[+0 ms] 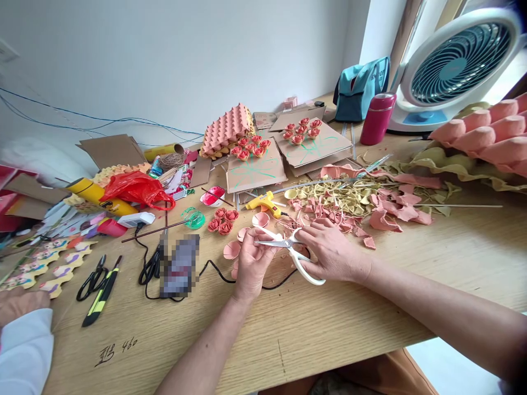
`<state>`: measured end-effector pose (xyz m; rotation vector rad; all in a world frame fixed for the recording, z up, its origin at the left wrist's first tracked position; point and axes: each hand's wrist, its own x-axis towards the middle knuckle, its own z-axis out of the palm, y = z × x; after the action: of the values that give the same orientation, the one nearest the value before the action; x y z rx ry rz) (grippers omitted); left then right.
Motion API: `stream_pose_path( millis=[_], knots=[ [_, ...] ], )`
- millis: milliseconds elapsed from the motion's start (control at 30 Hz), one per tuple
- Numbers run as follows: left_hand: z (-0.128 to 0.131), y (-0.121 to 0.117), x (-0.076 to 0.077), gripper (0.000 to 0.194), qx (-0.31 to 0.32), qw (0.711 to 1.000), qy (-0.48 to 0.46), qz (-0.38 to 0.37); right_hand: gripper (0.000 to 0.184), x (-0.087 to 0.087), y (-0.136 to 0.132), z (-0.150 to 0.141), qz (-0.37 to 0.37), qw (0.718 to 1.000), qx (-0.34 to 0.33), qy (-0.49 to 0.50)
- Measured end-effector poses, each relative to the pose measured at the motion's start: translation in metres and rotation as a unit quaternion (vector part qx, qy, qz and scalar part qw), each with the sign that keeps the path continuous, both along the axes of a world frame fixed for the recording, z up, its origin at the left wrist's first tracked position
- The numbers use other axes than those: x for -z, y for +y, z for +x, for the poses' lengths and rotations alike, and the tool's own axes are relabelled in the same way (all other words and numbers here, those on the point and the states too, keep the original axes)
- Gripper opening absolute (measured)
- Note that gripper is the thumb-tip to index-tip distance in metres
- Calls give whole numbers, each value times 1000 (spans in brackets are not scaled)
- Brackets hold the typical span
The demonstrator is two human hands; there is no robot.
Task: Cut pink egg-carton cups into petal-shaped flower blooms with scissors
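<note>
My right hand (333, 249) grips white-handled scissors (302, 263), fingers through the handle loops. Their blades are parted and point left to the fingertips of my left hand (253, 260). Those fingers are pinched together; whatever is between them is mostly hidden, so I cannot make it out. Pink egg-carton cups lie around my left hand, among them one cup (231, 250) at its left and another cup (261, 219) just behind. Farther back rests a yellow glue gun (265, 204). A small cluster of red-edged paper roses (223, 220) sits to its left.
Carton scraps (329, 211) pile behind my right hand. Cardboard sheets (257, 173) with roses stand farther back. A utility knife (102, 291), black scissors (94, 278) and a black cable (214, 269) lie leftward. Another person's hand (24, 304) rests at far left. A fan (453, 66) stands right.
</note>
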<state>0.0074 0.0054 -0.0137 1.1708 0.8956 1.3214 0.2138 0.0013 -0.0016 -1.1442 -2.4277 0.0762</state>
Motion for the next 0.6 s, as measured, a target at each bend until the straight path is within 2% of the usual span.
stream_pose_path(
  millis=[233,433,600],
  knots=[
    [-1,0,-1,43,7,1000,16,5,32,-2,0,1,-3,1000,-10,0],
    [-8,1,5,39,18,998,38,37,32,-5,0,2,-18,999,-24,11],
    [-9,2,5,37,24,998,35,53,29,-7,-1,3,-30,998,-42,26]
  ],
)
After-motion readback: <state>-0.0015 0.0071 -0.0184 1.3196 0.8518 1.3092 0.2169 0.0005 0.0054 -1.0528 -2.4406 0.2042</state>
